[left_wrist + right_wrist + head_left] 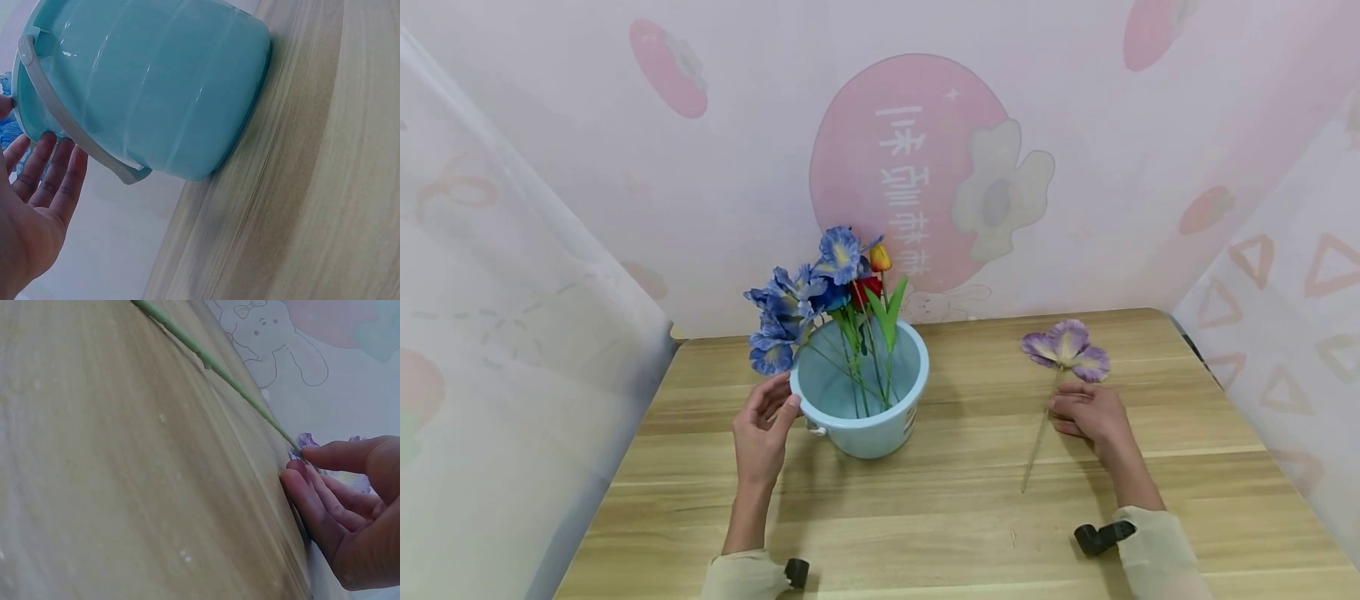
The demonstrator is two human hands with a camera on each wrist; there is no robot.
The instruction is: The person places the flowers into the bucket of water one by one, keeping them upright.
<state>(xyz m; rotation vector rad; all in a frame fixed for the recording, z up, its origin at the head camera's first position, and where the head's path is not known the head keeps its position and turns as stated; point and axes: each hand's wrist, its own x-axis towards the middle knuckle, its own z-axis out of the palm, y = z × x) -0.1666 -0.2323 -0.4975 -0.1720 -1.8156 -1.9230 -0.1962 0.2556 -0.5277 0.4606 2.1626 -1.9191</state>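
A light blue bucket [859, 437] stands upright on the table, holding several artificial flowers. My left hand [763, 429] is at its left rim, with thumb and fingers spread and fairly straight. In the left wrist view the fingertips touch the bucket wall just under the rim, beside the lowered grey handle [72, 125]. To the right, my right hand [1092, 412] pinches the stem of a purple artificial iris [1067, 343] just below its petals. The green stem [215, 365] slants low over the table toward me, its bare end free.
Inside the bucket are blue irises [782, 308] leaning left over the rim, a red flower [867, 290] and a yellow-orange tulip [880, 257]. The wooden table [955, 517] meets a printed cloth backdrop [737, 167] at the back and sides.
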